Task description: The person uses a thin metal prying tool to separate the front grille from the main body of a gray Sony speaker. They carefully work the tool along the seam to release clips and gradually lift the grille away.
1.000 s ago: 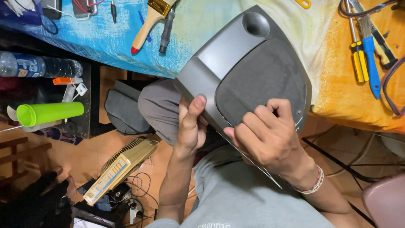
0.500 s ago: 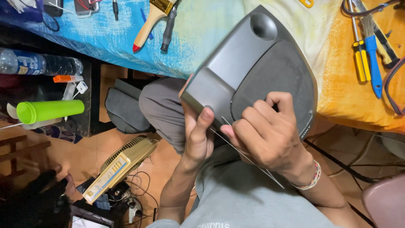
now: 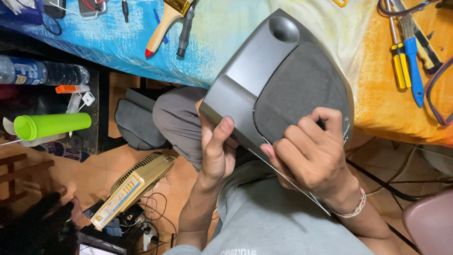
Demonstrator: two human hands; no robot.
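Note:
I hold a grey wedge-shaped speaker casing with a dark fabric grille and a round port at its top, tilted over my lap. My left hand grips its lower left edge, thumb pressed on the front face. My right hand clutches the lower right edge, fingers curled over the grille's rim. A thin metal strip or blade runs along the casing's bottom edge under my right hand; I cannot tell which hand holds it.
A blue and yellow cloth covers the table above. On it lie a paintbrush, a dark screwdriver, and yellow and blue screwdrivers. A green cup and a beige device sit at the left, cables on the floor.
The casing has shifted slightly up and to the right. My left thumb has slid along the lower left edge, and my right fingers stay hooked over the grille's rim.

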